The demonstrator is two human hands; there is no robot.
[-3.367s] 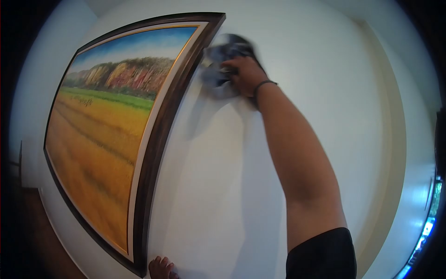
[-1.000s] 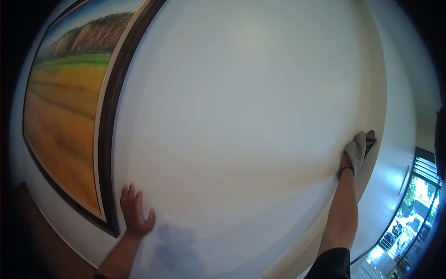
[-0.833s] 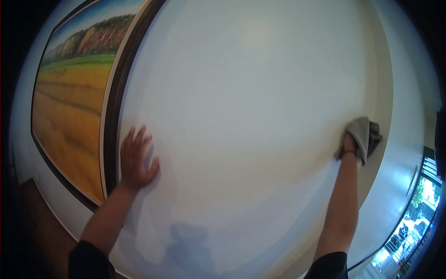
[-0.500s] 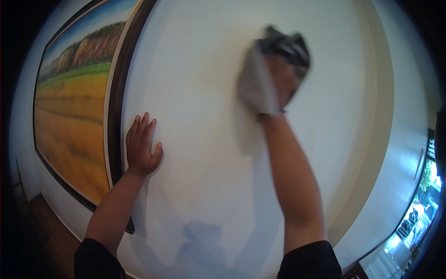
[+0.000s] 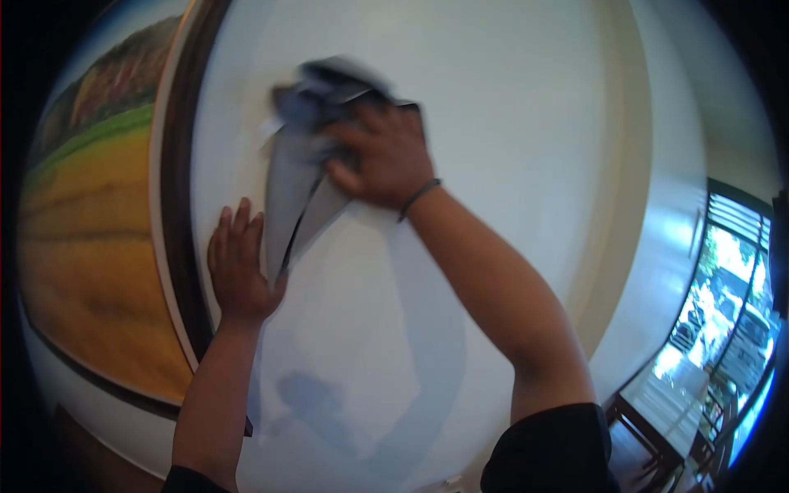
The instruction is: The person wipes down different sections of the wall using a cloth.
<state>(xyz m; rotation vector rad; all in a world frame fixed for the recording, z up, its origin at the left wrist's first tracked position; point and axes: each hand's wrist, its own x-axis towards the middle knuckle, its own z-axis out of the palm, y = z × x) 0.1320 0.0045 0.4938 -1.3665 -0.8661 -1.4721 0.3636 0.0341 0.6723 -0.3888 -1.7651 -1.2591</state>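
Note:
Against the pale wall (image 5: 509, 164), my right hand (image 5: 382, 160) presses a grey and black cloth (image 5: 292, 185), partly blurred. Its fingers and thumb hold the bunched upper part, while a loose grey flap with a dark edge hangs down to the left. My left hand (image 5: 241, 271) lies flat on the wall with its fingers stretched out, just right of the painting's dark frame (image 5: 177, 156). The lower tip of the cloth comes close to my left thumb; whether they touch I cannot tell. A dark band circles my right wrist.
A large landscape painting (image 5: 90, 238) hangs on the left. The wall has a raised beige edge (image 5: 629, 164) on the right. Beyond it are a bright window (image 5: 723, 279) and a table (image 5: 666, 403) at the lower right.
My right hand has swept the cloth leftward across the wall, from upper right to above my left hand. The left hand stays on the wall. The view has turned to the right.

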